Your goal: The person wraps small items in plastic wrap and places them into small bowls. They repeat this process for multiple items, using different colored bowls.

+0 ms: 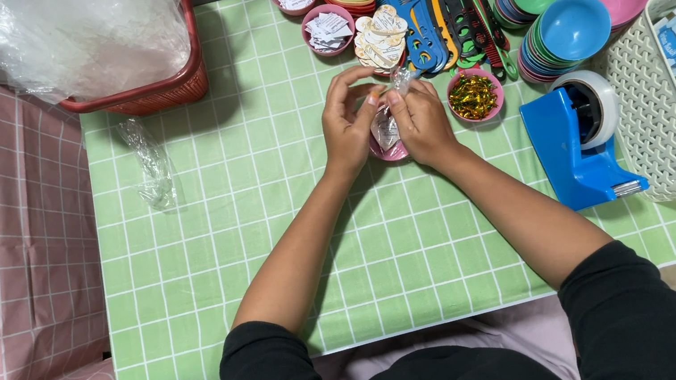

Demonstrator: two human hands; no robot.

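Both hands over the small pink bowl (391, 152) on the green counter (228, 234): left hand (348, 121) & right hand (419, 118) pinching a clear plastic wrapper (399, 81). Gold-foil bowl (474, 96) sits just right of it, so a slipped wrapper or elbow nudge could tip it

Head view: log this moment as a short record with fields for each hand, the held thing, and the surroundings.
left hand: left hand grips the pink bowl and its clear wrap
right hand: right hand pinches the clear plastic wrap gathered above the bowl
surface: green checked tablecloth
right of hands: small pink bowl of gold wrapped pieces, blue tape dispenser, white basket
behind hands: combs, stacked coloured bowls
far left: red basket
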